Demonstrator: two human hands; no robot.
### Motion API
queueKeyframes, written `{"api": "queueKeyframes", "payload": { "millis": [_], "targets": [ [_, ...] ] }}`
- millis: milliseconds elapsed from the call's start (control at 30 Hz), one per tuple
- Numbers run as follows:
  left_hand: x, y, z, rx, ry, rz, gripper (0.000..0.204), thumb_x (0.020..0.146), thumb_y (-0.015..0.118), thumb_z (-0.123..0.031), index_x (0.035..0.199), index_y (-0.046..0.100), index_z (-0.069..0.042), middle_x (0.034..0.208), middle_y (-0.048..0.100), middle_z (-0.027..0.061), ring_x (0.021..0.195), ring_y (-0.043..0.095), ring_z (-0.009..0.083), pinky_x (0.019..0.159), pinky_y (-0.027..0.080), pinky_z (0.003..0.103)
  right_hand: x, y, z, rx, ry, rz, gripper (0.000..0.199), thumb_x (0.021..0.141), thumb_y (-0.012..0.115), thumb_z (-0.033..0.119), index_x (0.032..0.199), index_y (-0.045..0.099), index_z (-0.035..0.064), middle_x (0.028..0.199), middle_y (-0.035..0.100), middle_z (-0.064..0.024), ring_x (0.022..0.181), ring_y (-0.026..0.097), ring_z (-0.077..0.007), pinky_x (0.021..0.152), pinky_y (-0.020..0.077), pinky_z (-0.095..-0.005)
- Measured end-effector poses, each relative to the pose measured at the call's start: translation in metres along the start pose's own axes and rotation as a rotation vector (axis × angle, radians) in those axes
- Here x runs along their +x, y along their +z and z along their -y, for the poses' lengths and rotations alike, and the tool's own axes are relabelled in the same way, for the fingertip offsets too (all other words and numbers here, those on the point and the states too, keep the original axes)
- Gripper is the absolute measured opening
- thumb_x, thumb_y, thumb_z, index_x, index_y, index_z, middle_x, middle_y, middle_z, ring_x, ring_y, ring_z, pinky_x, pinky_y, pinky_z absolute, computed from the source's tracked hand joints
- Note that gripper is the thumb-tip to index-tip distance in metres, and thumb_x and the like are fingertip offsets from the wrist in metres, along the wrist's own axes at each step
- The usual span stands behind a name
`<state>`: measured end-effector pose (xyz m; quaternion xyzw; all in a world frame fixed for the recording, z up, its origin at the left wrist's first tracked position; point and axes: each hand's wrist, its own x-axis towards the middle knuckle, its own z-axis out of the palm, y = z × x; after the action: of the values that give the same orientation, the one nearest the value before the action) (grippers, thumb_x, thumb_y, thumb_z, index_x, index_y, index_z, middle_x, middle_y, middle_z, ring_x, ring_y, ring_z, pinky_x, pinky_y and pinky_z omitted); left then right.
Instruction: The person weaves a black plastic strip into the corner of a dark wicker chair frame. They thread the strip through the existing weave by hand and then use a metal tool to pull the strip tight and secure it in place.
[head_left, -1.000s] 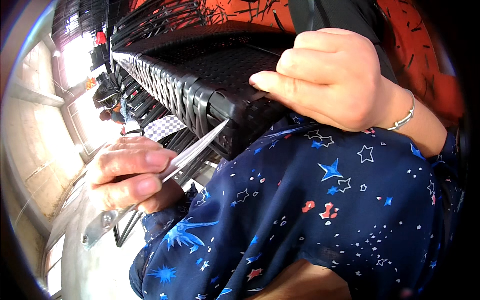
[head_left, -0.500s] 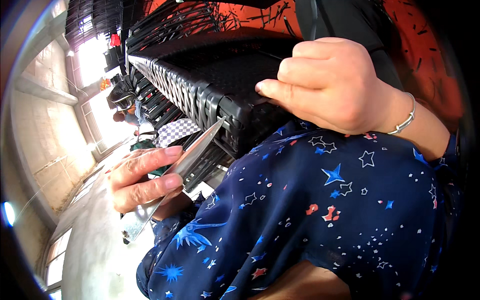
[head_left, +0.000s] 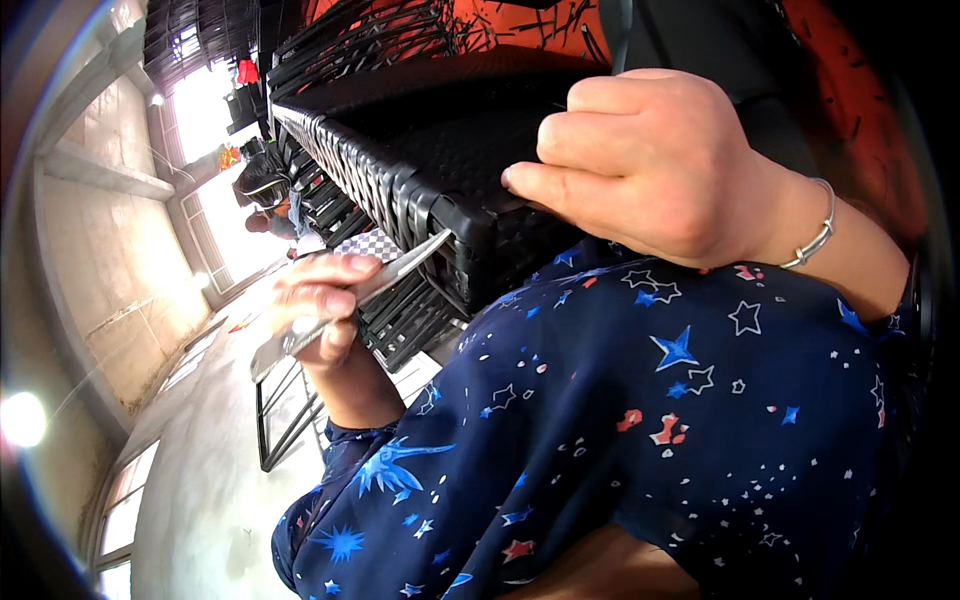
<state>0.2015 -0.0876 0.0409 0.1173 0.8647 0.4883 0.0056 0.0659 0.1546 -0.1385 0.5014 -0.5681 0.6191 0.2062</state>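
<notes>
My left hand (head_left: pixel 325 300) grips a pointed, flat metal tool (head_left: pixel 408 264) that narrows like a blade. Its tip touches the woven side near the corner of a black wicker piece (head_left: pixel 375 180), among glossy interlaced strips. My right hand (head_left: pixel 660 165) is closed in a fist over the dark top of the same piece, just right of that corner. Its thumb is pressed against the curled fingers. What lies inside the fist, if anything, is hidden. A silver bangle (head_left: pixel 815 240) circles the right wrist.
Blue star-patterned cloth (head_left: pixel 600 400) covers my lap beneath the wicker piece. Loose black strips (head_left: pixel 370 40) lie beyond it, near an orange-red surface (head_left: pixel 530 35). A person (head_left: pixel 265 185) is farther back at the left. A thin black frame (head_left: pixel 270 430) stands on the pale floor.
My left hand has moved up and right, turning the tool flatter, while its tip stays at the corner weave. The right fist has shifted slightly left. The view has tilted a little.
</notes>
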Motion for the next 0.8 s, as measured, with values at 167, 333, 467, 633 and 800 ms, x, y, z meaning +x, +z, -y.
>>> {"api": "queueKeyframes", "payload": {
  "millis": [167, 333, 467, 633, 800],
  "targets": [
    [-0.020, 0.023, 0.031, -1.239, -0.285, -0.355, 0.024, 0.100, 0.049, -0.025, 0.086, 0.062, -0.011, 0.117, 0.067, 0.0064, 0.136, 0.041, 0.0265, 0.109, 0.037, 0.045, -0.001, 0.004, 0.003, 0.080, 0.024, 0.059, 0.014, 0.071, 0.077, 0.007, 0.077, 0.065, 0.0038, 0.070, 0.053, -0.0017, 0.057, 0.051, -0.0176, 0.045, 0.0392, -0.0312],
    [-0.016, -0.005, 0.040, -0.893, -0.450, -0.686, 0.027, 0.104, 0.038, -0.026, 0.101, 0.056, -0.007, 0.065, 0.048, 0.0028, 0.080, 0.052, 0.0169, 0.081, 0.049, 0.035, -0.001, 0.015, 0.004, 0.328, 0.075, 0.122, 0.011, 0.077, 0.072, 0.003, 0.085, 0.065, 0.0014, 0.077, 0.060, -0.0057, 0.061, 0.056, -0.0218, 0.052, 0.0442, -0.0323],
    [0.024, -0.022, 0.069, 0.362, -0.146, -0.434, 0.047, 0.103, 0.020, -0.026, 0.110, 0.059, 0.001, 0.106, 0.070, 0.0186, 0.096, 0.066, 0.0279, 0.104, 0.041, 0.038, -0.003, 0.026, 0.009, 0.740, 0.542, 0.339, 0.012, 0.088, 0.062, 0.009, 0.097, 0.064, 0.0017, 0.079, 0.066, -0.0129, 0.069, 0.064, -0.0311, 0.063, 0.0496, -0.0372],
    [0.019, -0.010, 0.077, 0.272, -0.486, -0.118, 0.039, 0.099, 0.037, -0.024, 0.095, 0.063, 0.005, 0.091, 0.065, 0.0170, 0.086, 0.060, 0.0208, 0.081, 0.045, 0.030, -0.008, 0.020, 0.023, 0.849, 0.534, 0.567, 0.013, 0.088, 0.060, 0.007, 0.099, 0.065, 0.0014, 0.078, 0.066, -0.0147, 0.070, 0.064, -0.0304, 0.063, 0.0497, -0.0374],
    [-0.012, 0.030, 0.094, 0.204, -0.213, -0.293, 0.036, 0.100, 0.042, -0.021, 0.089, 0.065, 0.005, 0.088, 0.066, 0.0103, 0.084, 0.060, 0.0165, 0.080, 0.045, 0.028, -0.021, 0.015, 0.021, 0.917, 0.571, 0.699, 0.011, 0.086, 0.059, 0.006, 0.094, 0.064, 0.0001, 0.076, 0.063, -0.0155, 0.069, 0.061, -0.0319, 0.063, 0.0482, -0.0371]
  ]
}}
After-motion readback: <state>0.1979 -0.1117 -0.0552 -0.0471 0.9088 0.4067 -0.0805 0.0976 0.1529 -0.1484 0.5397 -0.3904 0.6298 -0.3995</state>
